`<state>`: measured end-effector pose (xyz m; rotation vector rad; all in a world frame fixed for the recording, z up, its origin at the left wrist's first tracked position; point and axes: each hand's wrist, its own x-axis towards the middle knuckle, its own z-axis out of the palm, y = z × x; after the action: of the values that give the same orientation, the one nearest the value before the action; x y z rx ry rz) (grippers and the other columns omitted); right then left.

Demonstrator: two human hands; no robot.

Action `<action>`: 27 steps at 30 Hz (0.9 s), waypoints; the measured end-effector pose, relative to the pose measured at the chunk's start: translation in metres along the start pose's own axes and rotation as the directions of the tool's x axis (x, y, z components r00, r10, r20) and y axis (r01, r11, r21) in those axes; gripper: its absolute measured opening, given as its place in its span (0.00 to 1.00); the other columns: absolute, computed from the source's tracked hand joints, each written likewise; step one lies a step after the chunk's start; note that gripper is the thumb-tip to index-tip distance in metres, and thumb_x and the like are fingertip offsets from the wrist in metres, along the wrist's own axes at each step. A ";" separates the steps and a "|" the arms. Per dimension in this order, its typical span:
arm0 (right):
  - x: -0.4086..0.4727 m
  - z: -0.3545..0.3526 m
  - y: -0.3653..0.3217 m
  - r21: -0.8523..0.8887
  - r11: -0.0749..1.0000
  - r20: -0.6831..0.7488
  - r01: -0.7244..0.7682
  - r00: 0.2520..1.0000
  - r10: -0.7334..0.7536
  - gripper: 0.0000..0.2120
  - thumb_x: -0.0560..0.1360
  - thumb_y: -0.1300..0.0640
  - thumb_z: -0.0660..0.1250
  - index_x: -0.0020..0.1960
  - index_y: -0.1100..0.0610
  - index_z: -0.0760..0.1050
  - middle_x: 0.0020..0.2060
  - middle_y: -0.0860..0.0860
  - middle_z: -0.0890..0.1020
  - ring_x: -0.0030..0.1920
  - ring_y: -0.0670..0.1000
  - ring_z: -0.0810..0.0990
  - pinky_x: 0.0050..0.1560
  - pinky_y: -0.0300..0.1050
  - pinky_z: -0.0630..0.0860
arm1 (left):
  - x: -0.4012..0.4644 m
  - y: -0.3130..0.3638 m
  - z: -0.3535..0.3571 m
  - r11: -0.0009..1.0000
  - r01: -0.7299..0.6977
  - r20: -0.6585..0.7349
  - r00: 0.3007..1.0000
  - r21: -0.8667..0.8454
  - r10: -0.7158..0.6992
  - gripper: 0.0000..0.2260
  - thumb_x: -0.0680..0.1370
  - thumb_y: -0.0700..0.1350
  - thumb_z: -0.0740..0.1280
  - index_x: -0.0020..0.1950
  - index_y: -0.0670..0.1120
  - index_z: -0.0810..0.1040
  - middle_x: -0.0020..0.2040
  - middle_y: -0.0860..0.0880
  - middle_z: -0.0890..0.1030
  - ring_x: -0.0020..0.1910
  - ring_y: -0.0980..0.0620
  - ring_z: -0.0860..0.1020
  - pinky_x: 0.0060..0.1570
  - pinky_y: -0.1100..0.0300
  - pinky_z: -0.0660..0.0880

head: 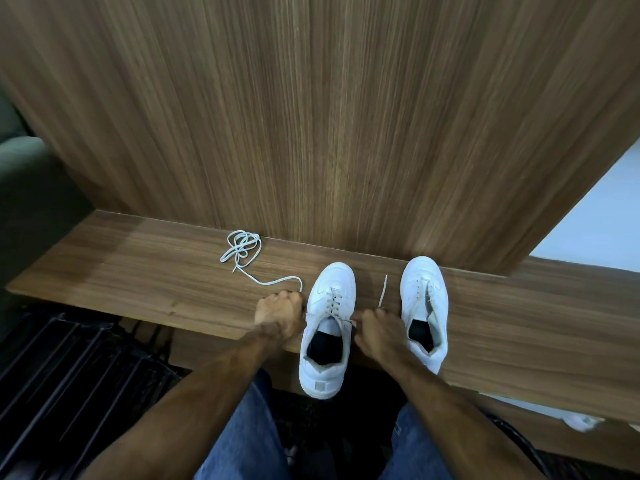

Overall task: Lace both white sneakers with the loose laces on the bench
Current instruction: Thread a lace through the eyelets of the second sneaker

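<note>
Wood-grain worktop [519, 306]: both fists, left hand [280, 311] and right hand [377, 332], clench lace ends on the near sneaker [327, 327]; uneven pulling could drag it off the front edge.

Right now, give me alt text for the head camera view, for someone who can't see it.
Two hands work a lace on the left white sneaker on a wooden bench: the left hand grips one end, the right hand pinches the other. The right sneaker stands unlaced beside it, and a loose lace lies tangled to the left.
</note>
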<state>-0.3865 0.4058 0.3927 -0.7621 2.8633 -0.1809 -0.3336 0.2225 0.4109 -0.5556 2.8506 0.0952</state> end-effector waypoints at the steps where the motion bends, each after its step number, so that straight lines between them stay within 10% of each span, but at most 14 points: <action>1: 0.000 -0.003 0.000 -0.014 1.000 0.016 -0.008 1.000 0.008 0.13 0.77 0.50 0.60 0.58 0.50 0.77 0.54 0.54 0.81 0.57 0.60 0.79 0.53 0.49 0.75 | 0.001 0.000 0.002 1.000 0.006 0.005 1.000 0.020 -0.006 0.17 0.79 0.50 0.61 0.66 0.47 0.71 0.66 0.45 0.74 0.65 0.44 0.74 0.61 0.52 0.69; 6: 0.002 -0.005 0.000 0.046 0.999 0.051 -0.023 0.998 0.021 0.10 0.74 0.55 0.62 0.52 0.53 0.79 0.51 0.54 0.82 0.55 0.60 0.80 0.50 0.47 0.74 | 0.000 -0.003 0.001 1.000 -0.027 0.006 1.000 0.014 0.027 0.17 0.79 0.53 0.61 0.64 0.46 0.74 0.64 0.44 0.76 0.64 0.44 0.74 0.62 0.53 0.69; 9: 0.009 -0.009 0.007 0.436 0.884 0.212 -0.171 0.974 0.084 0.09 0.76 0.60 0.62 0.47 0.54 0.81 0.40 0.54 0.84 0.43 0.57 0.84 0.45 0.47 0.79 | 0.008 -0.013 -0.005 0.967 -0.024 0.075 0.996 -0.252 0.044 0.08 0.77 0.52 0.63 0.46 0.51 0.79 0.53 0.46 0.81 0.56 0.47 0.77 0.59 0.54 0.69; 12: 0.016 -0.027 0.016 0.740 0.639 0.232 -0.210 0.971 0.051 0.08 0.79 0.64 0.62 0.49 0.59 0.80 0.28 0.52 0.80 0.32 0.51 0.79 0.44 0.49 0.79 | 0.015 -0.012 -0.018 0.593 0.160 0.247 0.967 -0.789 0.068 0.10 0.78 0.45 0.65 0.37 0.45 0.76 0.36 0.43 0.76 0.32 0.50 0.74 0.40 0.59 0.74; 17: 0.016 -0.085 0.000 0.899 0.437 0.009 0.027 0.997 -0.079 0.09 0.79 0.67 0.61 0.53 0.57 0.78 0.32 0.54 0.80 0.31 0.43 0.78 0.36 0.34 0.73 | 0.014 0.017 -0.055 0.173 0.231 0.258 0.954 -0.957 0.151 0.12 0.81 0.48 0.63 0.42 0.43 0.79 0.25 0.51 0.65 0.22 0.56 0.65 0.35 0.59 0.75; 27: 0.031 -0.115 -0.014 0.977 0.209 -0.068 0.042 0.990 0.122 0.10 0.80 0.54 0.64 0.46 0.59 0.80 0.28 0.51 0.79 0.31 0.50 0.76 0.33 0.44 0.74 | -0.001 0.050 -0.121 0.340 0.075 0.158 0.962 -0.937 0.222 0.20 0.78 0.59 0.62 0.38 0.44 0.79 0.28 0.48 0.73 0.23 0.52 0.70 0.31 0.61 0.75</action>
<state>-0.4293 0.3863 0.5035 -0.3274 2.0460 -1.8932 -0.3780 0.2555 0.5293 -0.5059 2.2385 1.8032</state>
